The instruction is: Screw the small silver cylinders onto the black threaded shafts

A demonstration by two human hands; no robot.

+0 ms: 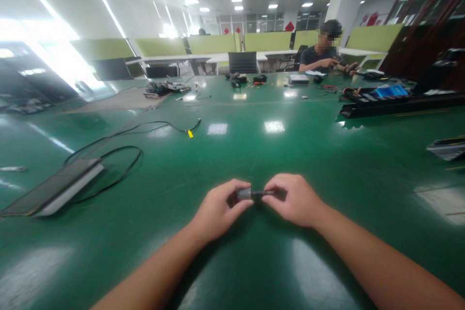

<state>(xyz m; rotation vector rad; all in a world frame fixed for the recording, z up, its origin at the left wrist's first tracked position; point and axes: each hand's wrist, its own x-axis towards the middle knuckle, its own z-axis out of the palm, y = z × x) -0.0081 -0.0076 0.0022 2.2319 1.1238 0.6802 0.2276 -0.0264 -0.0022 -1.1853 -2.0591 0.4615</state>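
Note:
Low over the green table (225, 155), my left hand (221, 206) pinches a small grey cylinder (244, 194) between thumb and fingers. A thin dark rod (257, 193) extends from the cylinder's right end. The fingertips of my right hand (296, 198) are closed on the rod's far end. Cylinder and rod lie roughly level in one line, and both hands are close together with a short gap between them. Fine detail of the parts is blurred.
At the left lies a long flat dark device (54, 186) beside a looped black cable (140, 155) with a yellow tag (190, 133). Black rails (392, 106) are at the right. Small parts and a grey box (298, 79) sit farther back, near a seated person (316, 55).

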